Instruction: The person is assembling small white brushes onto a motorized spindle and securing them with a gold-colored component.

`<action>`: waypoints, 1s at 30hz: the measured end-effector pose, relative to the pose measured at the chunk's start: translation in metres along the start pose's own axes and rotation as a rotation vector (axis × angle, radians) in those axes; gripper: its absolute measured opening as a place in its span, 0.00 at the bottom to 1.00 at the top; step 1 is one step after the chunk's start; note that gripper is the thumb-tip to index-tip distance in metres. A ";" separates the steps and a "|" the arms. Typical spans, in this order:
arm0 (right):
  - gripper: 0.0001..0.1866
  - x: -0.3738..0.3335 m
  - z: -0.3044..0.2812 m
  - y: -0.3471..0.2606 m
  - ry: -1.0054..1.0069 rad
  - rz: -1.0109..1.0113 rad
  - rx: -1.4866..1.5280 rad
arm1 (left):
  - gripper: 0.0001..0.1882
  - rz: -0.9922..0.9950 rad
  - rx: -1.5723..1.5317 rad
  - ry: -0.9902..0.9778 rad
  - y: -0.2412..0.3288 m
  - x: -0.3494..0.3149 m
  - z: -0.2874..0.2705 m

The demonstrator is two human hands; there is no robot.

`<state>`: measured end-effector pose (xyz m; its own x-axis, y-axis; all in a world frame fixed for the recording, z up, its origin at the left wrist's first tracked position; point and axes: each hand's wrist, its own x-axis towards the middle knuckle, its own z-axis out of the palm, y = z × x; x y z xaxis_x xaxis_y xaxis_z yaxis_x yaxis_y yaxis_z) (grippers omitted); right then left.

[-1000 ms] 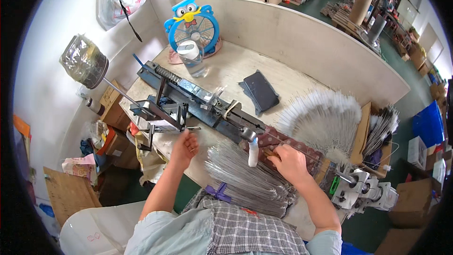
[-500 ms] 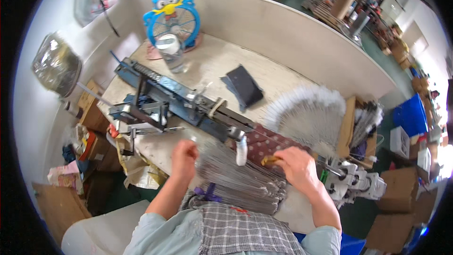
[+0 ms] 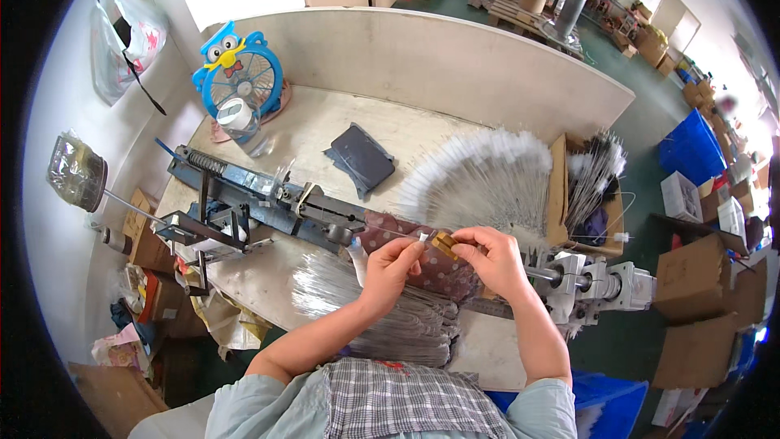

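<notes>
My left hand (image 3: 393, 270) is closed in a pinch beside a small white-tipped piece (image 3: 423, 236); what exactly lies between the fingers is too small to make out. Just to its right, my right hand (image 3: 492, 258) grips a small brass-coloured block (image 3: 444, 244) between thumb and fingers. Both hands are above a dark red polka-dot cloth (image 3: 390, 228) at the right end of a long dark metal bench fixture (image 3: 268, 189). A white tube-like piece (image 3: 357, 258) points down near my left hand. Under my left forearm lies a thick bundle of thin, pale wire-like strands (image 3: 398, 327).
A fan of white-tipped strands (image 3: 487, 183) spreads behind my hands, beside a cardboard box (image 3: 559, 195). A silver motor-like machine (image 3: 605, 283) stands at the right. A phone-like dark slab (image 3: 363, 158), a clear jar (image 3: 242, 123) and a blue fan (image 3: 240, 73) are farther back.
My left hand has moved right and forward, from beside the strand bundle to near the brass-coloured block. My right hand still holds the block, now close to the left. The view has shifted.
</notes>
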<state>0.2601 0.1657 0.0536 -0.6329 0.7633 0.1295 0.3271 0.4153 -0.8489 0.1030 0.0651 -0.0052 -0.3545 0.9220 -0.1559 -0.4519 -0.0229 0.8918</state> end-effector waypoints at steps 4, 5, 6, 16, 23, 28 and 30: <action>0.09 -0.006 -0.005 0.007 -0.034 -0.320 -0.171 | 0.09 -0.011 0.026 -0.007 -0.008 0.006 0.007; 0.09 -0.007 -0.004 0.005 -0.036 -0.323 -0.169 | 0.09 -0.008 0.026 -0.004 -0.006 0.006 0.005; 0.10 -0.009 -0.006 0.001 -0.034 -0.393 -0.251 | 0.09 -0.022 0.033 0.003 -0.005 0.004 0.002; 0.06 0.047 0.051 -0.025 0.171 -0.407 -0.563 | 0.09 -0.116 -0.272 0.201 0.021 -0.005 -0.015; 0.08 0.044 0.058 -0.034 -0.004 -0.251 -0.328 | 0.12 -0.095 -0.214 0.138 0.018 -0.010 -0.027; 0.08 0.048 0.059 -0.033 -0.096 -0.048 -0.198 | 0.22 -0.101 -0.083 0.051 0.021 -0.009 -0.030; 0.08 0.048 0.060 -0.032 -0.137 0.038 -0.110 | 0.22 -0.147 -0.181 0.079 0.032 -0.005 -0.024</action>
<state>0.1769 0.1595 0.0563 -0.7056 0.7083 0.0211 0.4226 0.4445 -0.7898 0.0704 0.0507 0.0139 -0.3337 0.8876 -0.3174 -0.6400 0.0338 0.7677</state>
